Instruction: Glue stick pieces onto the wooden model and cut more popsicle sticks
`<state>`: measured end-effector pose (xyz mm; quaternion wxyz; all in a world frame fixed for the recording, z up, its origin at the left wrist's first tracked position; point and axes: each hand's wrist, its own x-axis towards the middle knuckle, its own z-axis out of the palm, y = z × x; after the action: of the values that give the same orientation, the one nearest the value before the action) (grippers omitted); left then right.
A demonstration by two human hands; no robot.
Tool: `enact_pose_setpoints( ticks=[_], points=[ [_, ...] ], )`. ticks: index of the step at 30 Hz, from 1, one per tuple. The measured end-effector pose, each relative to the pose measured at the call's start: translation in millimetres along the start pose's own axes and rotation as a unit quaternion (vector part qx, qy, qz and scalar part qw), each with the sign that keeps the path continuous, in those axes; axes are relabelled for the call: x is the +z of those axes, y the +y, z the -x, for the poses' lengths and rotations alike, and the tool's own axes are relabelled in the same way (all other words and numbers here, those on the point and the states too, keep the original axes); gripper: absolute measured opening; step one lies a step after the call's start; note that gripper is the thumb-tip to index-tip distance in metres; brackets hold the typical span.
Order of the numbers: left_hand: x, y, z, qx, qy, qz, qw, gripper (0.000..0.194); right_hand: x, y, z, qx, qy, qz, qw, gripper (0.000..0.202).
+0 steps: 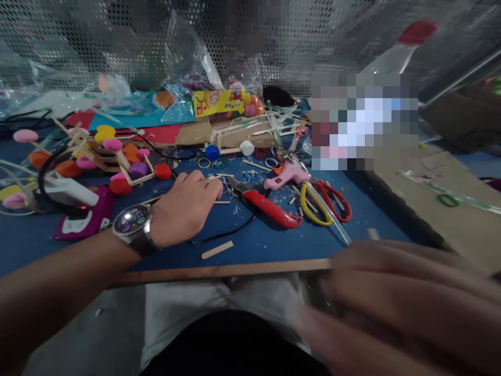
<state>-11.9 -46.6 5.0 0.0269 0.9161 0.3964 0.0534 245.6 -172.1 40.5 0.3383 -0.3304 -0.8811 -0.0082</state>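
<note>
Right hand [410, 292] is hanging blurred at near right; its fingers' grip cannot be told. At left on the desk [270, 246], a stick-and-cap assembly [113, 144] is resting joined but seemingly incomplete. Left hand [186, 209] is lying with fingers bent, any grip hidden. Far centre, a yellow packet [217, 103] is showing "24". Nearer, one craft stick [217, 249] is lying unattached.

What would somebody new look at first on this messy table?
Probably the bright bottle caps among wooden sticks on the left. Next, the red-handled pliers near the middle, with the pink glue gun just beyond. The blurry right hand also looks huge at the bottom right.
</note>
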Motion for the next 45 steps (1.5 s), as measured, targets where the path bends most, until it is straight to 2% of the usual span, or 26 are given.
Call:
enact_pose_setpoints(
  ticks=[1,2,5,9,15,18,20,24,27,32,35,39,42,45],
  points=[
    [-0.3,0,1,0.004,-0.004,-0.006,1.000,0.018,11,-4,-8,-0.045,-0.026,0.009,0.999,0.024],
    [-1.1,0,1,0.009,-0.008,-0.013,1.000,0.018,24,-6,-14,-0.049,-0.077,0.018,0.996,0.024],
    [-3.9,3,2,0.019,-0.007,-0.036,0.999,0.019,61,-7,-21,-0.029,-0.117,0.016,0.993,0.024],
    [-4.1,9,4,0.029,0.001,-0.070,0.997,0.024,86,-4,-20,0.063,-0.145,0.031,0.987,0.020],
    [-8.7,11,2,0.028,-0.009,-0.075,0.997,0.024,88,-3,-27,0.100,-0.158,0.015,0.982,0.020],
    [-17.6,9,4,0.035,0.002,-0.049,0.998,0.021,90,1,-30,0.127,-0.202,0.029,0.971,0.021],
    [-24.0,8,8,0.036,0.029,-0.032,0.998,0.020,91,3,-33,0.153,-0.226,0.024,0.962,0.023],
    [-34.4,5,26,0.031,0.078,-0.005,0.996,0.019,92,5,-43,0.201,-0.241,0.013,0.950,0.025],
    [-37.6,3,48,-0.016,0.083,0.025,0.996,0.016,92,4,-52,0.222,-0.258,0.037,0.940,0.026],
    [-27.1,2,84,-0.042,0.058,0.052,0.996,0.017,99,5,-64,0.250,-0.243,0.061,0.935,0.021],
    [-15.2,7,92,-0.014,0.036,0.071,0.997,0.025,106,9,-71,0.257,-0.228,0.067,0.937,0.020],
    [-2.5,18,88,-0.006,0.018,0.064,0.998,0.026,109,13,-73,0.248,-0.218,0.051,0.943,0.018],
    [3.4,24,79,-0.004,0.011,0.039,0.999,0.023,105,14,-66,0.231,-0.203,0.023,0.951,0.019],
    [7.9,26,73,0.002,0.018,0.020,1.000,0.016,98,14,-51,0.198,-0.119,-0.035,0.972,0.024]
  ],
)
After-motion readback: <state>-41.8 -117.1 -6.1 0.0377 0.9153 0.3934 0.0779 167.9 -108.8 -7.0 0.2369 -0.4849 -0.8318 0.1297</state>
